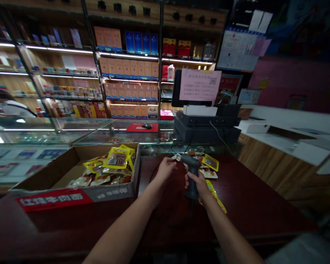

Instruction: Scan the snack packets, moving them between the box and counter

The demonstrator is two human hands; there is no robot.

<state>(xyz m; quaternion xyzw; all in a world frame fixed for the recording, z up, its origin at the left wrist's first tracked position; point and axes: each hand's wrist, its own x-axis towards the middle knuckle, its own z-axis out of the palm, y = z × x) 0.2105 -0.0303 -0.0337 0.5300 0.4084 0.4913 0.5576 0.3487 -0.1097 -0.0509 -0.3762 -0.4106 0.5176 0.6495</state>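
Observation:
My right hand [198,183] is wrapped round the grip of a dark handheld barcode scanner [191,165], held upright above the counter with its head tilted to the left. To the left of the scanner, my left hand [166,169] has its fingers curled together; whatever may be between them is hidden. Behind and beside the scanner lie several snack packets, among them a yellow-edged packet [210,162] and a yellow packet [216,196] by my right wrist. An open cardboard box [110,196] on the left holds more snack packets [116,157], heaped at its right end.
The dark red counter [253,198] runs under both arms. Behind it are a glass case [93,134], a mouse [146,125] on a red mat, and a monitor [177,88] with a pink sheet over it. Another person [15,108] is at the far left.

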